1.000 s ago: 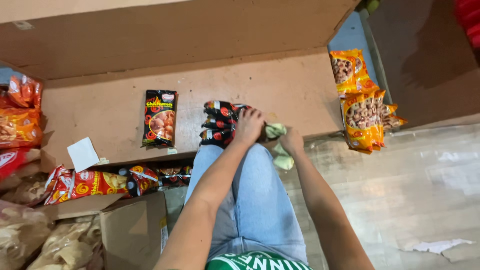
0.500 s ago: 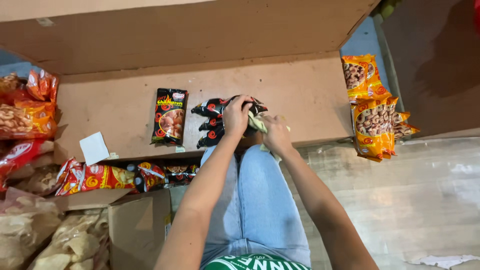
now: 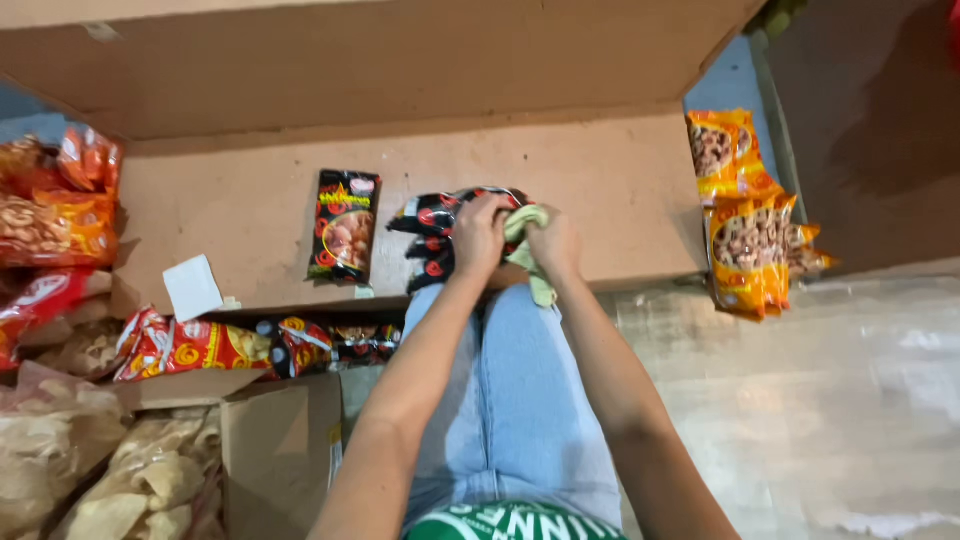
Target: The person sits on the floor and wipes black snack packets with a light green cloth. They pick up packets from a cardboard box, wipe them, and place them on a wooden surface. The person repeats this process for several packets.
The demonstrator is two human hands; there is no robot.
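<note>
Far left, 9 o'clock: orange snack bags (image 3: 55,205) stacked at the frame edge. Below them, 7 o'clock: clear bags of pale crackers (image 3: 80,470) and a brown box (image 3: 280,450). White card (image 3: 193,287) lies on the cardboard shelf (image 3: 620,190). Red packets (image 3: 200,345) lie along the shelf's front edge.

Centre, 12 o'clock: single black packet (image 3: 343,225) lies flat, apart from the hands. Just right of it, a bundle of black packets (image 3: 432,235) lies on the shelf.

Left hand (image 3: 481,233): fingers curled down, gripping the bundle's right end.
Right hand (image 3: 553,243): fingers curled, clutching a pale green cloth (image 3: 530,250), which presses against the bundle. Hands touch each other.

Both forearms extend over knees in blue jeans (image 3: 520,400).

Right, 2 o'clock: orange nut bags (image 3: 750,225) hang beside the shelf.
</note>
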